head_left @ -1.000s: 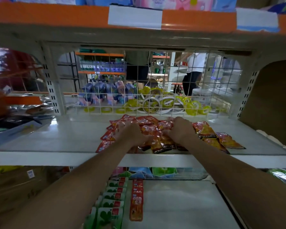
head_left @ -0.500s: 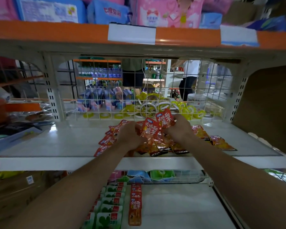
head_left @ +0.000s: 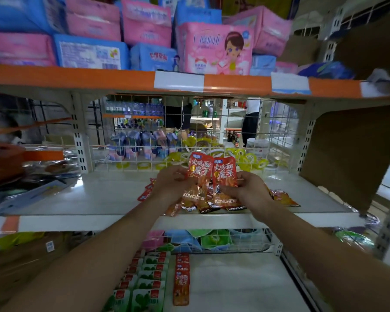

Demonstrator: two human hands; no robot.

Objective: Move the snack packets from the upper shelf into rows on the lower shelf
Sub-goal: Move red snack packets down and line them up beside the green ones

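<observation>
Over the white upper shelf [head_left: 95,194] my left hand [head_left: 171,183] grips a red snack packet [head_left: 199,170] held upright. Right beside it my right hand [head_left: 249,188] grips a second red packet [head_left: 224,174], also upright, with more packets bunched below in both hands. Loose red and orange packets [head_left: 282,198] lie on the shelf behind and to the right of my hands. On the lower shelf [head_left: 234,284] one row of red packets [head_left: 181,278] runs front to back.
Green and white packets [head_left: 149,282] fill rows left of the red row. A wire grid [head_left: 212,136] backs the upper shelf. Pink and blue packs [head_left: 149,34] stand on the orange-edged top shelf. Brown cardboard [head_left: 351,154] closes the right side. A wire basket [head_left: 212,242] sits behind the lower shelf.
My hands have lifted a bunch of red packets off the pile and raised them upright above the upper shelf. The view has tilted up, showing the top shelf.
</observation>
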